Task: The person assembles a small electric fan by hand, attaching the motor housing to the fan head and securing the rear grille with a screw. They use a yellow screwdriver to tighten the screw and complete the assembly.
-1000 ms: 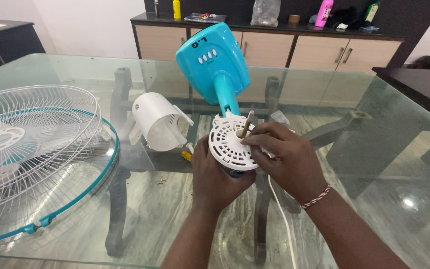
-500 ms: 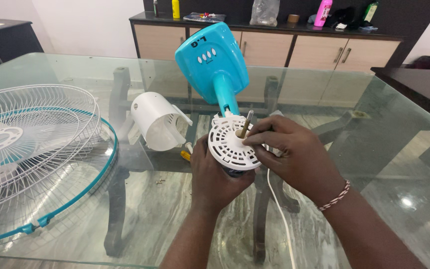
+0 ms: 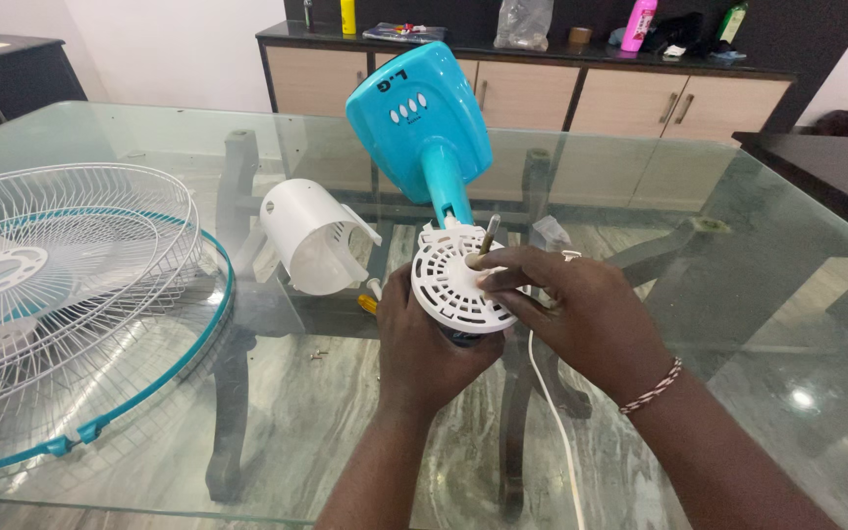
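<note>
The left hand [image 3: 431,344] is cupping the white vented motor cover [image 3: 455,278] from below and behind, its fingers wrapping round the lower rim of the disc and gripping it, so the cover is sitting tilted, face up toward the camera, just above the glass counter [image 3: 768,245]. The right hand [image 3: 581,314] is coming in from the right side, its fingers [image 3: 503,270] curling across the upper right part of the cover's face and pressing against it, drawn close together rather than spread; the fingertips are lying just beside the metal shaft [image 3: 489,234], which is sticking up at a slant out of the round hole in the middle of the cover. Whether they are actually touching the shaft is too hard to tell. Directly behind the cover, the turquoise fan stand [image 3: 422,128] is rising with its broad base tipped up toward the cabinets. A white cord [image 3: 552,412] is running down from under the right hand along the counter. To the left of the hands, a white cylindrical housing [image 3: 314,236] is lying on its side, and farther left the white wire fan guard [image 3: 61,285] with a turquoise rim is lying flat on the glass, well apart from both hands.
</note>
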